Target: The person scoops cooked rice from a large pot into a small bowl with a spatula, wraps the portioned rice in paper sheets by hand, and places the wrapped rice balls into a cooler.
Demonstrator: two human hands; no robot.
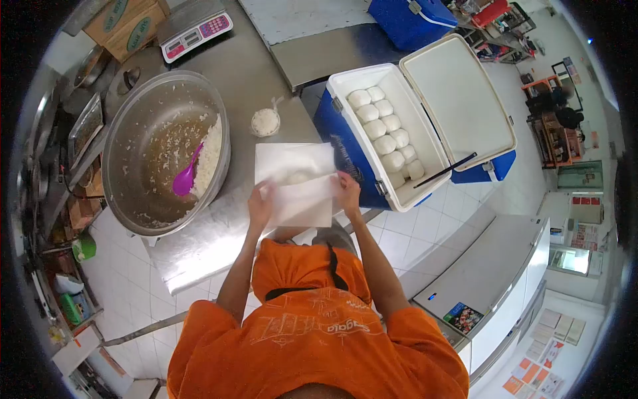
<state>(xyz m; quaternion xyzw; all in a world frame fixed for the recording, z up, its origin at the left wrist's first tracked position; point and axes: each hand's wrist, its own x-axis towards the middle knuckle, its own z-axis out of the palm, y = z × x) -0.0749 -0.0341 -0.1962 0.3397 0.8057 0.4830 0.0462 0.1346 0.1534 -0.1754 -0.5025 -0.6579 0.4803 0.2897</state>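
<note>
White paper sheet was btwn both hands at the near edge of the steel table, right in front of the person's waist. Looked thin, smooth, plain white, roughly squarish; a fold or overlapping edge ran across its mid, w/ the upper part brighter & the lower part a bit greyer. A pale patch showed near the ctr, too blurred to tell what it was.

L hand was at the sheet's L edge, fingers bent & pinching the paper; tips blurred. R hand was at the R edge, approx level w/ the other, fingers curled in & gripping paper there too. Both forearms reached fwd from the orange T-shirt, elbows out to the sides, hands angled in twd each other.

Just beyond the sheet stood a small bowl of white rice. To the L, a big metal tub had rice heaped along its R side, w/ a purple spoon resting on it. Digital scale sat farther back. To the R, a blue cooler stood w/ lid open, round white lumps packed inside in approx 2 rows.
</note>
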